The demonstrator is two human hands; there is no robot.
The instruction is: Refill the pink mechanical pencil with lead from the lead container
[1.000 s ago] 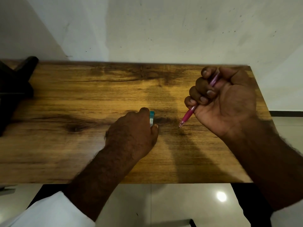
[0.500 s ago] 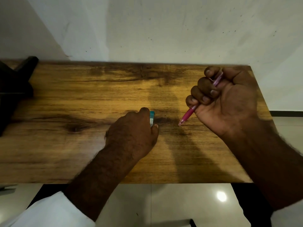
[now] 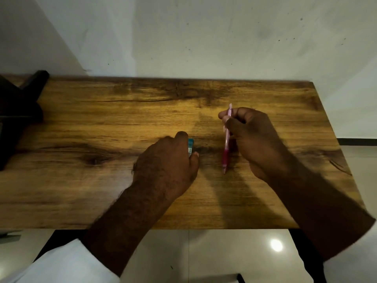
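Observation:
My right hand (image 3: 253, 139) grips the pink mechanical pencil (image 3: 226, 144) near its upper end, with the pencil almost upright in the image and its tip pointing down toward me, close to the wooden table (image 3: 81, 180). My left hand (image 3: 165, 168) rests on the table at the centre, fingers closed around the teal lead container (image 3: 190, 147). Only the container's right edge shows between index finger and thumb. The pencil sits a short way right of the container, not touching it.
A dark wooden object (image 3: 18, 119) stands at the table's left end. A white wall runs behind the far edge. Glossy floor tiles (image 3: 224, 254) show below the near edge, between black table legs.
My right hand has come down and toward the centre, and the pencil has swung from a slant to nearly vertical. My left hand has stayed in place on the container.

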